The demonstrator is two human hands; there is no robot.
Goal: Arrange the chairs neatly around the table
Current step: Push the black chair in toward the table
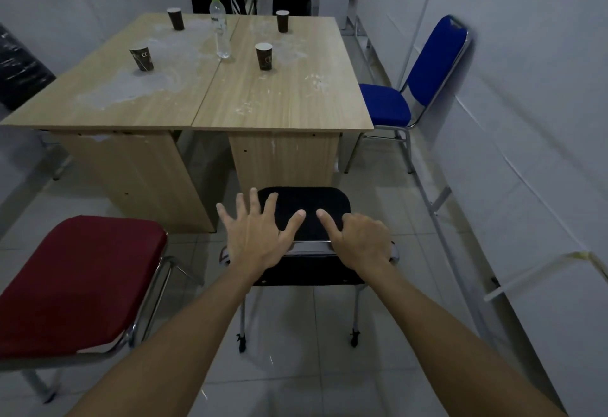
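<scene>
At the near end of the surface (pixel 283 110) stands the black chair (pixel 306 209), its seat pointing toward the panel leg and its backrest top under both hands, likely so it can be pushed in squarely. Right hand (pixel 365 242) curls over the backrest's chrome rail, thumb stretched forward onto the upholstery, gripping the chair. Left hand (pixel 256 235) is spread wide, fingers fanned above the rail's left end, holding nothing that I can see. Both forearms reach straight ahead, nearly parallel. Beside it, the red chair (pixel 82 281) sits skewed, well out from the table, while the blue chair (pixel 414 87) waits by the right wall
</scene>
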